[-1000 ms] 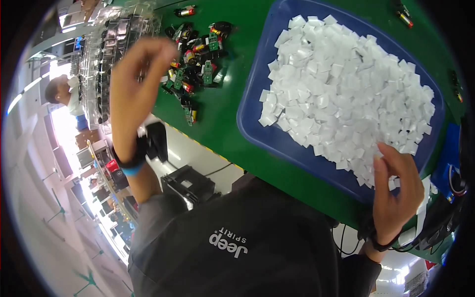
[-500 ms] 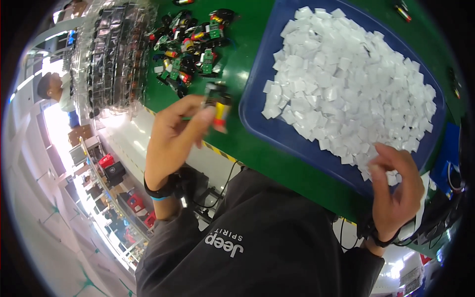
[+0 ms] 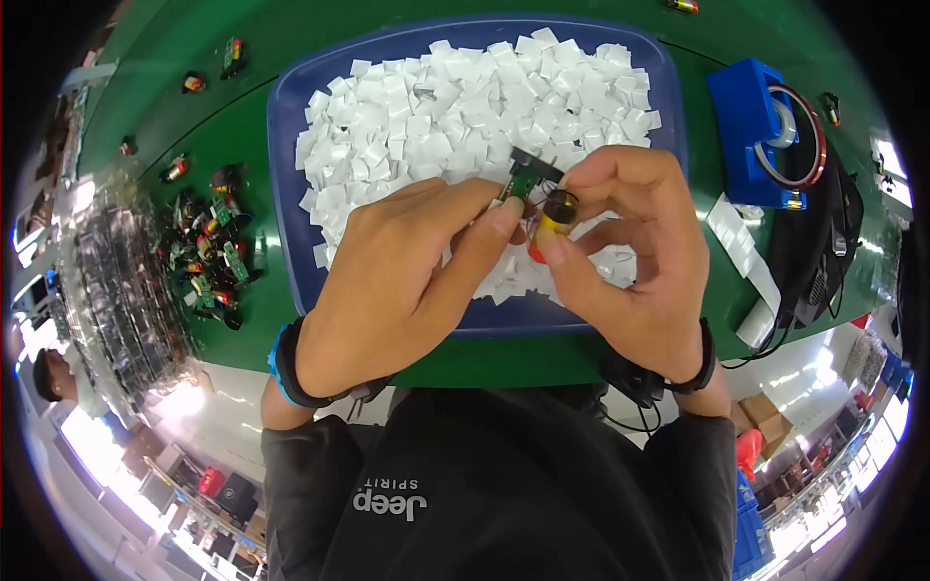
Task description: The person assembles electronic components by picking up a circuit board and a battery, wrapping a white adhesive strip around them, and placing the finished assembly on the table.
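Observation:
A small green circuit board (image 3: 523, 184) with a black plastic part is pinched between the thumb and forefinger of my left hand (image 3: 402, 261). My right hand (image 3: 654, 252) grips the yellow, red and black cylinder (image 3: 556, 221), which looks like a battery, beside the board. Thin dark wires run near its black end. Both hands are close together above the blue tray (image 3: 284, 184). Many small white square pieces (image 3: 417, 121) fill the tray. Whether a white piece is also between my right fingers, I cannot tell.
A pile of similar board assemblies (image 3: 218, 252) lies left on the green table (image 3: 465, 370), with several loose ones beyond. Clear plastic trays (image 3: 126, 300) are stacked at far left. Right of the tray are a blue tape dispenser (image 3: 741, 126), a white strip (image 3: 744, 257) and a black bag (image 3: 833, 232).
My view has turned, so the tray now sits centrally. The left hand has brought the board and cylinder over the tray. My right hand has left the white pieces and taken hold of the cylinder.

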Available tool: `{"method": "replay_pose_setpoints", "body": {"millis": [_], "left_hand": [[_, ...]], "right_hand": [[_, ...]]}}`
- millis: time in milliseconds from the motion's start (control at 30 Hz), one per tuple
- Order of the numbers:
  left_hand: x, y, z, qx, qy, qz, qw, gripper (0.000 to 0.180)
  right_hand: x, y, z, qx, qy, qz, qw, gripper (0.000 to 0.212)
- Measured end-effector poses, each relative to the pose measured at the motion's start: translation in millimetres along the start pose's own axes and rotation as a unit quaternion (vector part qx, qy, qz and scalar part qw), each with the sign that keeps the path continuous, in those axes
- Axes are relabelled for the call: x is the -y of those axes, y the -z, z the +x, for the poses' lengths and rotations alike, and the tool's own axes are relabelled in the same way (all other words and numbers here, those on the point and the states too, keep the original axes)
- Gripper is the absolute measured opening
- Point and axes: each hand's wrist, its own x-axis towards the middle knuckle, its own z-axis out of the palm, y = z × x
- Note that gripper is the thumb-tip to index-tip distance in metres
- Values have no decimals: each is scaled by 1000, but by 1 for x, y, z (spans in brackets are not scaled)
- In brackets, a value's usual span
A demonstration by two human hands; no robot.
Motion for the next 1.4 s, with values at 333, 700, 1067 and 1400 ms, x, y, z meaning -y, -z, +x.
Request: {"method": "replay_pose_setpoints", "body": {"millis": [333, 700, 1067, 1400], "left_hand": [[6, -13, -1, -155, 88, -130, 975, 11], [16, -5, -4, -119, -102, 39, 987, 28], [10, -14, -4, -127, -39, 46, 990, 21], [20, -7, -4, -87, -10, -89, 992, 19]], "right_hand": [[-6, 12, 9, 41, -80, 135, 987, 37], [-11, 5, 8, 60, 23, 18, 998, 43], [-9, 5, 8, 54, 71, -83, 993, 45], [-12, 5, 8, 31, 83, -86, 992, 42]]}}
